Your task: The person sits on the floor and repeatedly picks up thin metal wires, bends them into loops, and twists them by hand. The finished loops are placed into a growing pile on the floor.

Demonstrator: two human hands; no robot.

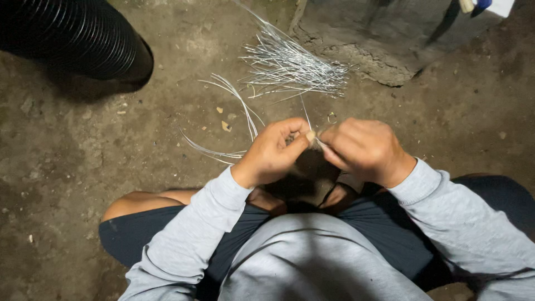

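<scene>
A thin silvery wire rises from between the two hands, its lower end caught where their fingertips meet. The left hand curls into a loose fist with thumb and forefinger pinched on the wire; the right hand faces it, fingers pressed together on the same spot, knuckles up. Both wrists come out of soft grey sleeves.

Just beyond the wire, farther from the person, lies a loose bundle of wires, straight, bright and metallic, fanned on the rough dirt floor. To the left of the wire, a few long curved strands arc across the ground. Far left of it, at the upper edge, lies a black ribbed corrugated pipe.
</scene>
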